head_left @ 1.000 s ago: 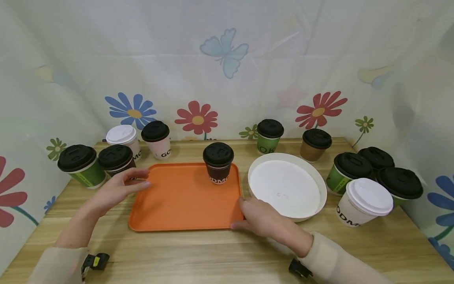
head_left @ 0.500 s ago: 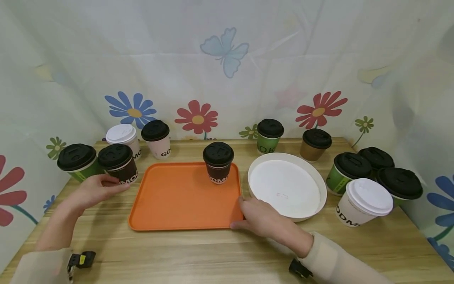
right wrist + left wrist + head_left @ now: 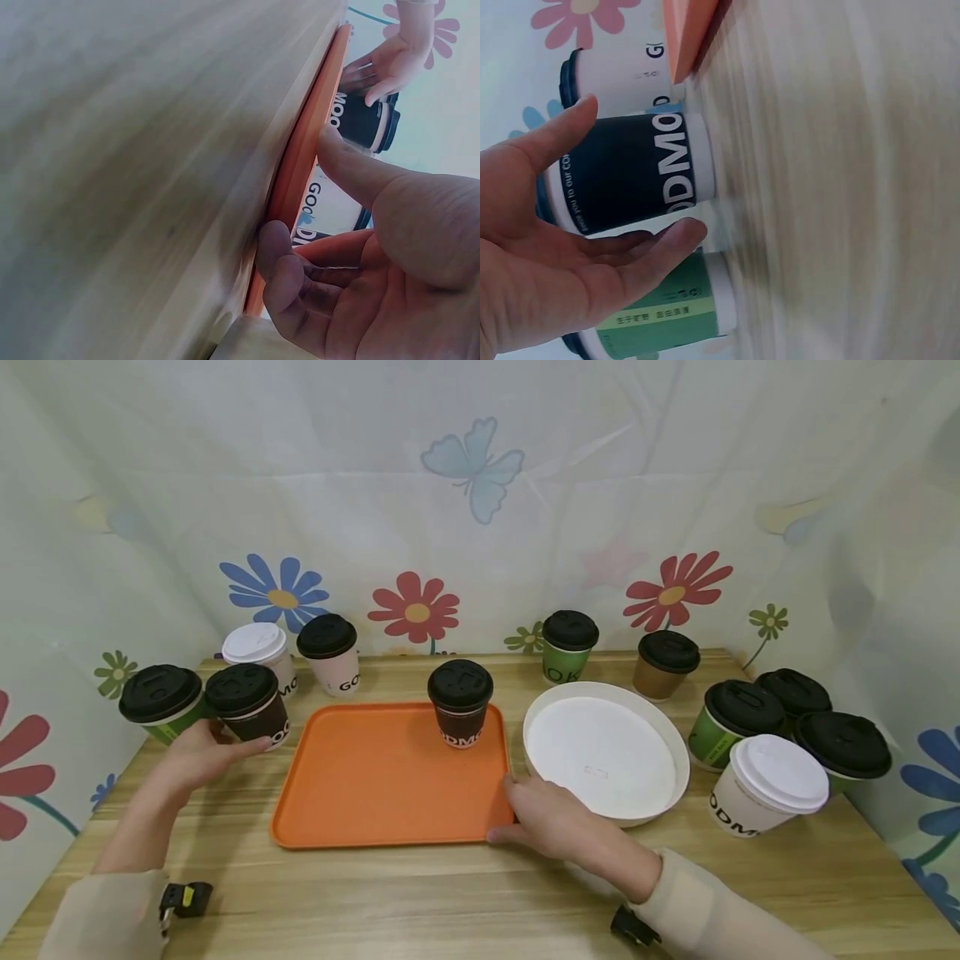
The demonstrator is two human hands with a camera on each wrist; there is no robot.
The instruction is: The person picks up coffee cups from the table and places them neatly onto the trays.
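Observation:
In the head view my left hand [image 3: 193, 757] is at a dark brown paper cup [image 3: 258, 717] with a black lid, left of an orange tray [image 3: 382, 793]. The left wrist view has the thumb on one side of this brown cup [image 3: 630, 172] and fairly straight fingers on the other, between it and a green cup [image 3: 656, 319]; a firm hold is not visible. My right hand [image 3: 558, 818] grips the tray's right edge, thumb at the rim and fingers curled at its side in the right wrist view. Another dark brown cup [image 3: 461, 714] stands upright on the tray's far right part.
A round white dish [image 3: 603, 760] lies right of the tray. Two green cups, one black-lidded [image 3: 738, 727], and a white-lidded cup [image 3: 768, 789] cluster at the right. At the back stand a green cup [image 3: 567, 647], a kraft-brown cup [image 3: 664, 668] and a pale pink cup [image 3: 333, 664].
My left hand has moved left from the tray's left edge to the dark brown cup, then slightly closer around it. The right hand stays on the tray's edge; the cups have not visibly moved.

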